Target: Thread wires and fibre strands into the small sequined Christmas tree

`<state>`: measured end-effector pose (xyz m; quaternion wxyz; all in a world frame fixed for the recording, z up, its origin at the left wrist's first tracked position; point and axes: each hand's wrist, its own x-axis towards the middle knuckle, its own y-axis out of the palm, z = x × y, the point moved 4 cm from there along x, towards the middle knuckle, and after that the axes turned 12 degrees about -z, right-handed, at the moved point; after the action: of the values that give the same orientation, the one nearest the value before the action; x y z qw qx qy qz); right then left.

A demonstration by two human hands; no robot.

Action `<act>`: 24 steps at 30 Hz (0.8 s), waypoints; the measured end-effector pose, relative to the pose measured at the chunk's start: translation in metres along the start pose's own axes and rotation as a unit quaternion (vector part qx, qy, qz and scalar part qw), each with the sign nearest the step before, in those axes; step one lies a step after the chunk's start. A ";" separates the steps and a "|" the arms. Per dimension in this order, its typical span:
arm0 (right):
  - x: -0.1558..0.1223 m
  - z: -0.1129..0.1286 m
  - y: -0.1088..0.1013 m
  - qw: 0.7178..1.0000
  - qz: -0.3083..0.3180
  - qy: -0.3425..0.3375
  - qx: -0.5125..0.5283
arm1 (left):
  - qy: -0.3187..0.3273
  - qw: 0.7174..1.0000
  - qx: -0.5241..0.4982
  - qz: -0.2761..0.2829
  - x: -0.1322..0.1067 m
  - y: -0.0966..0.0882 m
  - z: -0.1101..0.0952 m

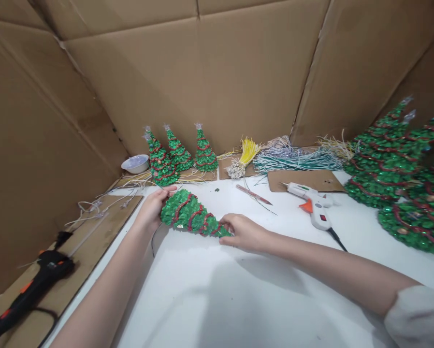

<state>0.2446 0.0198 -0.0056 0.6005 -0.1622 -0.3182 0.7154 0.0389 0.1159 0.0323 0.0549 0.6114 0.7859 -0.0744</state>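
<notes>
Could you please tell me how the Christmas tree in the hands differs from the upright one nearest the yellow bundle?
The held Christmas tree is tipped onto its side, while the standing Christmas tree is upright.
The standing Christmas tree bears a star; no star shows on the held Christmas tree, whose tip the right hand partly hides.
Both are green and cone-shaped.

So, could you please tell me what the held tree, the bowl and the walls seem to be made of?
Held tree: perhaps thin plastic or foil pieces, bright green and shiny, judging by the ruffled, glinting surface.
Bowl: plastic or ceramic; its smooth white surface suits either.
Walls: matte brown cardboard, most likely, given the creases and folds.
</notes>
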 end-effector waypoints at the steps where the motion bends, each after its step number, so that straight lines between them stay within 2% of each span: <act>1: -0.001 -0.001 0.001 1.000 0.000 0.011 0.015 | -0.007 1.000 -0.001 -0.006 0.001 -0.001 0.002; 6: -0.007 -0.004 0.001 0.991 0.033 0.067 0.112 | -0.032 0.999 -0.011 -0.017 0.001 0.000 0.009; 11: -0.011 -0.006 0.005 0.948 0.076 0.142 0.273 | -0.052 0.998 -0.025 -0.009 -0.001 0.003 0.012; 24: -0.012 -0.007 0.007 0.956 0.039 0.146 0.250 | -0.063 0.997 -0.049 0.013 -0.002 0.011 0.015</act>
<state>0.2461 0.0093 -0.0172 0.6331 -0.1218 -0.0312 0.7638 0.0500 0.1138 0.0178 0.1355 0.6124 0.7754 -0.0735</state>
